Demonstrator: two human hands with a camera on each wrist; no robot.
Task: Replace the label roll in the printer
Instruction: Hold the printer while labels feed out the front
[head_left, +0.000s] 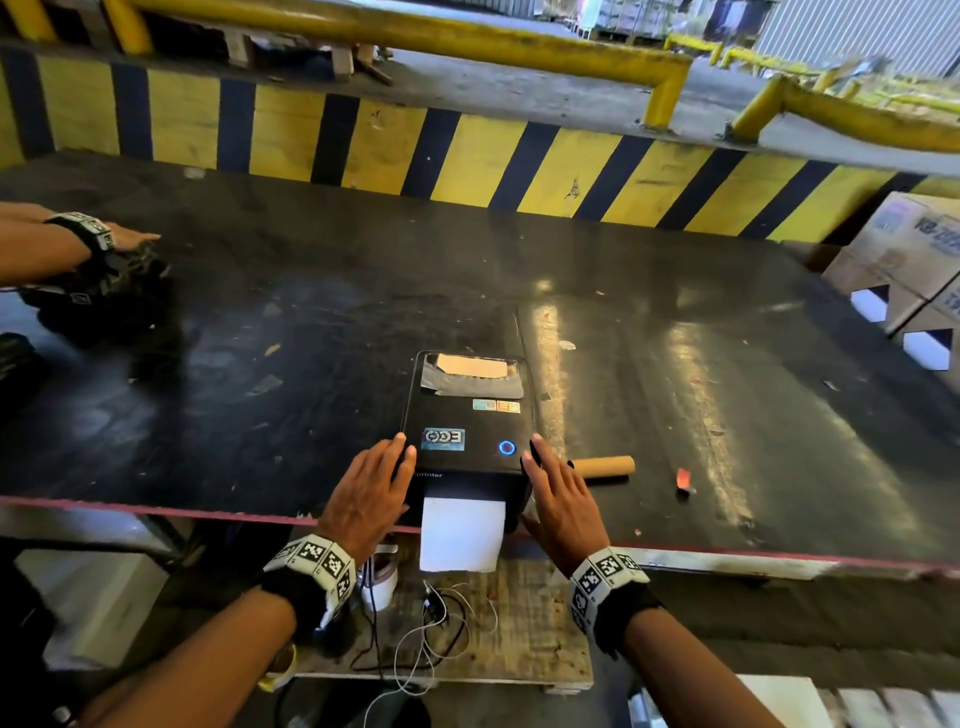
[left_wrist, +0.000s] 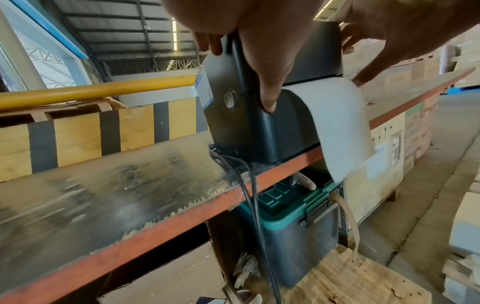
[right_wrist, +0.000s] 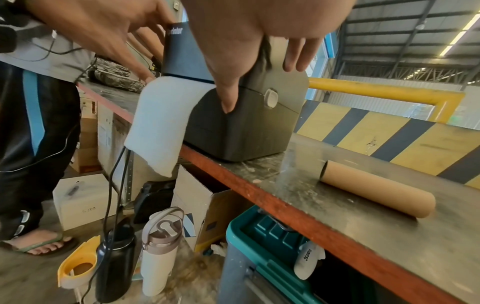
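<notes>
The black label printer (head_left: 467, 431) stands shut at the table's near edge, its blue ring light on. A white label strip (head_left: 461, 535) hangs from its front slot over the edge. My left hand (head_left: 371, 493) lies flat against the printer's left side, fingers straight, the thumb (left_wrist: 270, 82) down on the front corner. My right hand (head_left: 563, 499) mirrors it on the right side, with its thumb (right_wrist: 228, 96) beside the strip (right_wrist: 161, 123). An empty brown cardboard core (head_left: 605, 466) lies on the table just right of the printer (right_wrist: 246, 131).
Another person's hand (head_left: 119, 236) rests on a dark bundle at far left. Cardboard boxes (head_left: 914, 260) stand at the right, and a striped barrier (head_left: 467, 156) runs behind. Under the table are a teal-lidded bin (right_wrist: 259, 236), bottles (right_wrist: 161, 246) and cables (left_wrist: 249, 195). A red scrap (head_left: 684, 479) lies near the core.
</notes>
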